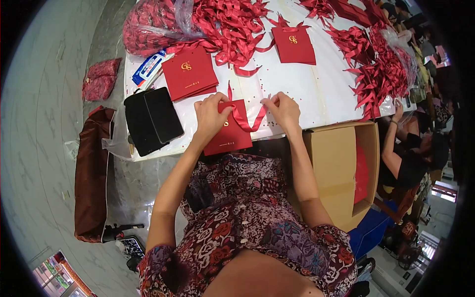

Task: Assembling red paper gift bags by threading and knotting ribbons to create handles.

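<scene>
A small red paper bag [228, 136] with a gold emblem lies flat at the near edge of the white table [307, 91]. My left hand [210, 116] presses on the bag's top left and pinches one end of a red ribbon [246, 120]. My right hand [282, 110] pinches the ribbon's other end just right of the bag. The ribbon sags in a loop between the two hands.
Two more red bags [189, 73] [294, 44] lie farther back, among heaps of red ribbons [230, 24] [378, 69]. A black phone case [151, 119] sits left of the bag. An open cardboard box [341, 168] stands at my right. Another person [408, 148] sits at right.
</scene>
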A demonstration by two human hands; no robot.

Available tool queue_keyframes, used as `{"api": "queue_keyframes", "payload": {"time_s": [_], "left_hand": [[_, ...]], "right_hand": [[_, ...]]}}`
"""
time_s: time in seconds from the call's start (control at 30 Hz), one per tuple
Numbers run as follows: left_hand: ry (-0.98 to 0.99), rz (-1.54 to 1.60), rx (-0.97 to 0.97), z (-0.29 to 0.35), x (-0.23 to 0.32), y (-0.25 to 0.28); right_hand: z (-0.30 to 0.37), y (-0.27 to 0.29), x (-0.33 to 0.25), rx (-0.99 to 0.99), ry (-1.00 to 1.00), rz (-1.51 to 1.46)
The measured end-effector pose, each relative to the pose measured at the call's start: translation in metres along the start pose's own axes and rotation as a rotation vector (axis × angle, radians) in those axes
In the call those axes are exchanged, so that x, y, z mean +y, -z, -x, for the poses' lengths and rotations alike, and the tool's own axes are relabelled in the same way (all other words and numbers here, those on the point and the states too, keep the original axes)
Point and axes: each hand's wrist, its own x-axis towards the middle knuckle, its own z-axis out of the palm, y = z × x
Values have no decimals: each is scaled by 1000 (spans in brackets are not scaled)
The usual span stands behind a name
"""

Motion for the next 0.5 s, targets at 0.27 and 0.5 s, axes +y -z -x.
{"api": "queue_keyframes", "payload": {"time_s": [0.27,0.5], "left_hand": [[-52,-103,15,5,12,-3],[-12,-254,-2,32,3,37]], "right_hand": [[-9,-12,7,143,109,-50],[12,4,-31,-48,157,-543]]}}
